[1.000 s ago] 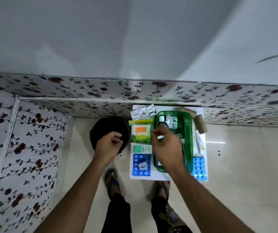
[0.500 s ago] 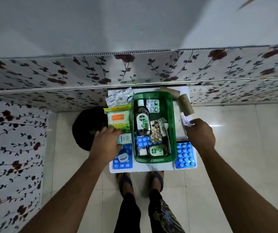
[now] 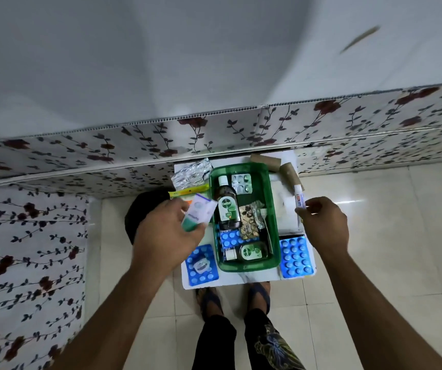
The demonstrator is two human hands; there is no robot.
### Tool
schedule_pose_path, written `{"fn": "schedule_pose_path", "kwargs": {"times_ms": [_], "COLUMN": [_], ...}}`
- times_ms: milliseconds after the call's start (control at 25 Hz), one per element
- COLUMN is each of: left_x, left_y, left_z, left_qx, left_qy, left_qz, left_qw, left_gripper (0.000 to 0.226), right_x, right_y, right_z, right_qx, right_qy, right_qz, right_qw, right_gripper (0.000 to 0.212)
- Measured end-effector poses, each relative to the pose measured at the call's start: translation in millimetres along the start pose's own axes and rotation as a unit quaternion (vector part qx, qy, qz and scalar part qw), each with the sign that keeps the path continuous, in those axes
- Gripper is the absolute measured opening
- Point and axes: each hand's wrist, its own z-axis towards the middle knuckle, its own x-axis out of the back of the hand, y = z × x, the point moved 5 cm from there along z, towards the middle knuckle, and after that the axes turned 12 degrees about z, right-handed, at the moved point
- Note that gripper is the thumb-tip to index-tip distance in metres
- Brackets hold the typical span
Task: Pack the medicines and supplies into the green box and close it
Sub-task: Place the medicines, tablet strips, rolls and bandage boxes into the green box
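Observation:
The open green box [image 3: 272,209] stands on a small white table [image 3: 230,280]. Inside lie a large Dettol bottle [image 3: 226,206], a small Dettol bottle [image 3: 247,252], a silver blister strip [image 3: 241,183], a blue pill sheet [image 3: 229,239] and a brown packet [image 3: 249,222]. My left hand [image 3: 165,236] holds a white and green medicine carton [image 3: 198,212] just left of the box. My right hand [image 3: 321,228] grips a white ointment tube [image 3: 298,196] to the right of the box.
Two blue pill sheets lie on the table, one at the front left [image 3: 201,265] and one at the front right [image 3: 295,257]. Silver strips [image 3: 190,173] and a yellow-edged pack [image 3: 189,190] sit back left. Cardboard rolls [image 3: 290,174] lie back right. A black stool [image 3: 139,212] stands left.
The left hand has lifted the carton off the table toward the box. The right hand has closed on the tube at the right.

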Motion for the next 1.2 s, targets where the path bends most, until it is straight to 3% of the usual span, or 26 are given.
{"fn": "schedule_pose_path", "kwargs": {"times_ms": [80,240,400,480,560,680,800,920,1080,1200], "left_x": [1,-56,-102,-115,-123,-111,-77,-51,-43,-53], "left_y": [46,104,112,112,111,111,90,40,-17,-36], "left_z": [19,64,83,86,87,81,70,63,64,61], "left_qx": [0.015,0.046,0.077,0.078,0.079,0.067,0.063,0.08,0.125,0.127], "left_qy": [-0.007,-0.057,-0.095,-0.126,-0.132,-0.139,-0.115,-0.055,0.02,0.019], "left_qz": [-0.084,-0.114,-0.108,-0.125,-0.148,-0.169,-0.228,-0.311,-0.35,-0.352], "left_qw": [0.996,0.991,0.987,0.981,0.977,0.973,0.965,0.945,0.928,0.927], "left_gripper": [0.031,0.032,0.036,0.024,0.012,0.017,0.017,0.016,0.027,0.029], "right_x": [10,18,21,20,18,9,-16,-60,-106,-122], "right_y": [-13,-25,-21,-20,-23,-35,-61,-86,-105,-109], "right_z": [-2,1,6,7,5,-4,-22,-32,-31,-34], "right_qx": [0.019,0.025,0.024,0.019,0.014,0.02,0.057,0.12,0.196,0.229], "right_qy": [0.017,0.02,0.01,0.005,-0.001,-0.013,-0.049,-0.079,-0.104,-0.115], "right_qz": [0.051,0.122,0.152,0.157,0.163,0.155,0.109,-0.02,-0.224,-0.308], "right_qw": [0.998,0.992,0.988,0.987,0.987,0.988,0.991,0.99,0.949,0.916], "right_gripper": [0.021,0.015,0.017,0.017,0.018,0.021,0.022,0.027,0.01,0.015]}}
